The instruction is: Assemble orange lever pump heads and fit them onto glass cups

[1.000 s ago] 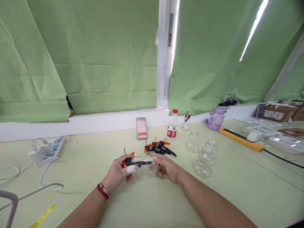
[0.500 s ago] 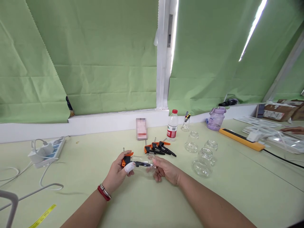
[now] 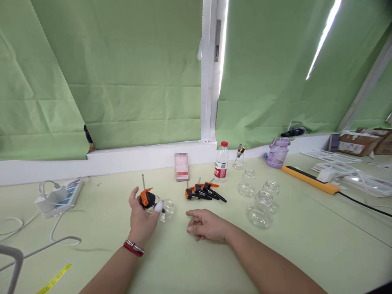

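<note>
My left hand (image 3: 143, 218), its thumb wrapped in white, is closed around a glass bottle (image 3: 169, 210) with an orange-and-black top (image 3: 148, 199). The bottle is tilted, with its base to the right and a thin metal rod rising from the top. A dark stem shows inside the glass. My right hand (image 3: 206, 224) is just right of the bottle and apart from it, holding nothing; the index finger reaches out and the others are loosely bent. Beyond my hands lie several orange-and-black tops (image 3: 203, 191) with dark stems.
Several clear glass bottles (image 3: 259, 210) stand at right. Behind are a red-capped water bottle (image 3: 221, 165), a small glass with tools (image 3: 239, 159), a propped phone-like panel (image 3: 182, 166) and a purple jug (image 3: 278, 154). Power strips lie left (image 3: 72, 194) and right (image 3: 309, 179).
My right hand has let go of the bottle's base and sits slightly lower. My left hand has moved left with the bottle, turning its top up toward me. A person's hand at far right is gone.
</note>
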Available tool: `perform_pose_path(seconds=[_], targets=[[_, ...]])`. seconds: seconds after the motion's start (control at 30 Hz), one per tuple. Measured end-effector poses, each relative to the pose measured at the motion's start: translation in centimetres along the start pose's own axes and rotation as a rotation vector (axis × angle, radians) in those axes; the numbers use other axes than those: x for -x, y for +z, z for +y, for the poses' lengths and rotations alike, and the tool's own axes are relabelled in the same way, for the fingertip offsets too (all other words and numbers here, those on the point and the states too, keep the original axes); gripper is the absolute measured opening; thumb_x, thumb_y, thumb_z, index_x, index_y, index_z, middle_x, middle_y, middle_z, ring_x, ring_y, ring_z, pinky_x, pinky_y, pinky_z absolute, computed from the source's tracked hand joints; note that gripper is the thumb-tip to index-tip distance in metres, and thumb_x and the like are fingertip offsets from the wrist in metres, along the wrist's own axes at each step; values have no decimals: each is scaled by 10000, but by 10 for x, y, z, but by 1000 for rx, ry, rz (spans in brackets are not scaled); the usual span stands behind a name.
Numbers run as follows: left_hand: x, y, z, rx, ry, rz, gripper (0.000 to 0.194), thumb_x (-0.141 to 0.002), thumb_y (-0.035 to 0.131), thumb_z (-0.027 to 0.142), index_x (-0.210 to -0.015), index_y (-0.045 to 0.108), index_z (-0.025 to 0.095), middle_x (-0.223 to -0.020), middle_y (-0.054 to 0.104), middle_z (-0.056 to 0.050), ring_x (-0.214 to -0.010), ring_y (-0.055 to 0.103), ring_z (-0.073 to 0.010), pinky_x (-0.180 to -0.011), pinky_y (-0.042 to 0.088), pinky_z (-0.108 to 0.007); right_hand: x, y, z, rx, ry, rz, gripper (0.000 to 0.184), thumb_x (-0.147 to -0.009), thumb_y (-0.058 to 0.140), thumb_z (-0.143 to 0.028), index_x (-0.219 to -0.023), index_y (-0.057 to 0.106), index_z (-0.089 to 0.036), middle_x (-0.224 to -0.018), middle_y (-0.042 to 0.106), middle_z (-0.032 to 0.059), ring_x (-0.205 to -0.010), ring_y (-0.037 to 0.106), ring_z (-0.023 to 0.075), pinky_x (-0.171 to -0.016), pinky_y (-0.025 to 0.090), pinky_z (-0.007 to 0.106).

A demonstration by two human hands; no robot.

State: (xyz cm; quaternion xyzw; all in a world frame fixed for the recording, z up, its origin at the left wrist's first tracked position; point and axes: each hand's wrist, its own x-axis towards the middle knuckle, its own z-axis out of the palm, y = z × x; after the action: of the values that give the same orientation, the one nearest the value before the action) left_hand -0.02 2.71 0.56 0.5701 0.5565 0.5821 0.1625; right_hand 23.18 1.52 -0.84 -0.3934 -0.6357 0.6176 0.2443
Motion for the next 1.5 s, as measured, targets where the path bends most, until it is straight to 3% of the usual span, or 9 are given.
perform_pose_path(seconds=[0.17,0.33,0.5,0.6,0.8,0.93,1.1,1.33,1.5], targets=[[-10,-4,-8,-69,4,80,946,-698,681,338,-1404,55,265,-1082,512,-71,-910,555,-211,-857,460,-417,6,1,-5,189,-42,55,624,-776,621,-315,-1352,423,-178,-978,613,59,-673,567,112,-618,432,251],[-15,-5,-17,-89,-54,-1,879,-707,661,322,-1392,110,293,-1231,490,-103,-1065,531,-250,-917,413,-435,9,-6,-9,531,-153,303,449,-794,583,-343,-1232,559,-251,-1034,633,62,-711,565,161,-630,428,287],[-21,-8,-30,-159,-138,-99,770,-744,617,363,-1375,188,270,-1324,464,-141,-917,595,-255,-858,441,-454,10,-18,-18,773,-328,646,301,-831,507,-296,-1090,626,-200,-1044,633,87,-761,564,193,-751,421,339],[-26,-8,-39,-197,-180,-88,753,-783,572,395,-1388,150,248,-1407,364,-183,-1031,567,-299,-893,420,-479,14,-25,-27,953,-431,953,219,-834,485,-232,-964,649,-168,-1023,638,100,-940,532,240,-908,327,398],[-32,-8,-51,-257,-230,-28,811,-754,615,425,-1384,138,244,-1429,331,-185,-1269,391,-345,-977,361,-477,29,-39,-40,1180,-299,1440,206,-825,488,-233,-932,656,-180,-1209,554,107,-1158,391,313,-1004,140,505],[-33,-8,-55,-301,-243,-9,796,-743,624,420,-1377,172,259,-1419,366,-169,-1227,438,-354,-959,370,-483,32,-52,-38,1297,-26,1465,240,-795,521,-274,-966,649,-164,-1350,425,145,-1201,323,368,-978,122,555],[-35,-8,-56,-365,-241,40,833,-731,625,418,-1389,166,196,-1381,394,-210,-1237,420,-376,-953,372,-496,25,-62,-25,1312,229,1289,279,-759,580,-287,-989,638,-140,-1390,367,182,-1147,381,372,-889,236,525],[-30,-7,-39,-434,-92,130,835,-736,618,357,-1393,154,136,-1431,284,-205,-1338,232,-375,-1075,219,-499,24,-57,-28,1369,178,1251,286,-771,574,-290,-1011,635,-148,-1381,385,172,-1138,397,344,-888,245,484],[-12,4,-20,-473,231,133,786,-764,580,229,-1400,132,118,-1482,167,-202,-1395,116,-304,-1132,85,-452,32,-58,-39,1357,187,1286,274,-789,551,-303,-988,649,-141,-1329,438,173,-1142,394,341,-909,220,491]])
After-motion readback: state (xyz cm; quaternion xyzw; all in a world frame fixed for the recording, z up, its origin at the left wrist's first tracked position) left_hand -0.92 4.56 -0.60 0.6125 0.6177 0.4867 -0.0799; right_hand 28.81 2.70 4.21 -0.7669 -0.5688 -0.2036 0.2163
